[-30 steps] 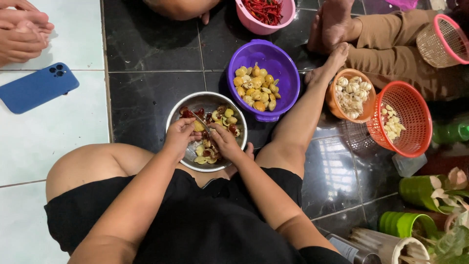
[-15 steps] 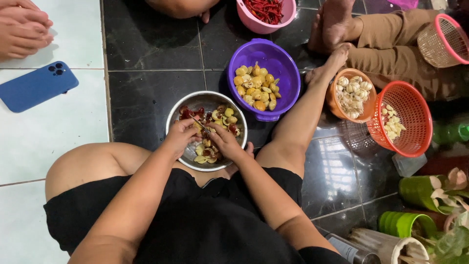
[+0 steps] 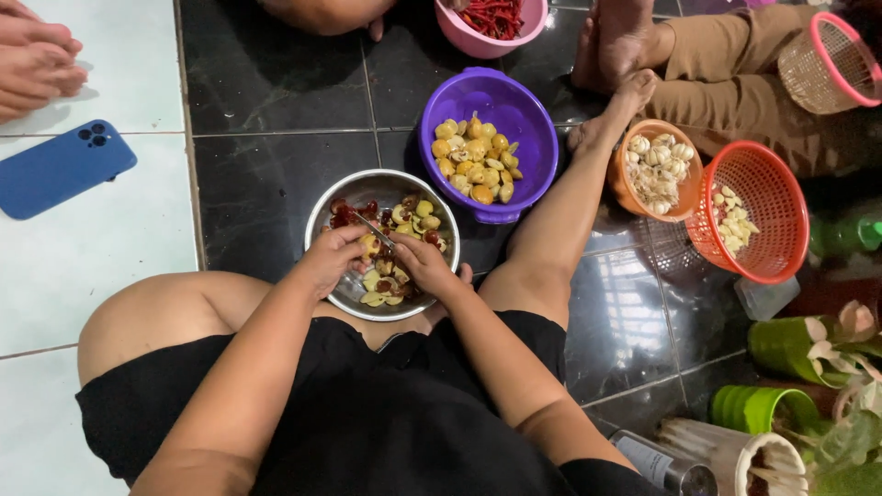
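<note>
Sitting in the steel bowl (image 3: 383,188) on the dark tile between the person's knees, the small yellow and reddish fruits (image 3: 415,217) are being cut or peeled, as far as I can judge; the left hand (image 3: 328,260) is closed round a small knife (image 3: 372,229) whose blade points across the bowl, and the right hand (image 3: 421,262) pinches one piece with curled fingers just beside the blade; the next move seems to call for a short, careful stroke, since blade and fingertips are nearly touching; the bowl's near rim presses against the lap, so room lies only forward; just beyond stands the purple bowl (image 3: 524,110) of cleaned yellow pieces, touching or nearly so; to the right an outstretched leg (image 3: 560,220) fences off the orange bowl (image 3: 623,179) and red basket (image 3: 767,184); the left is more open, with the blue phone (image 3: 60,167) well apart on white tile.
</note>
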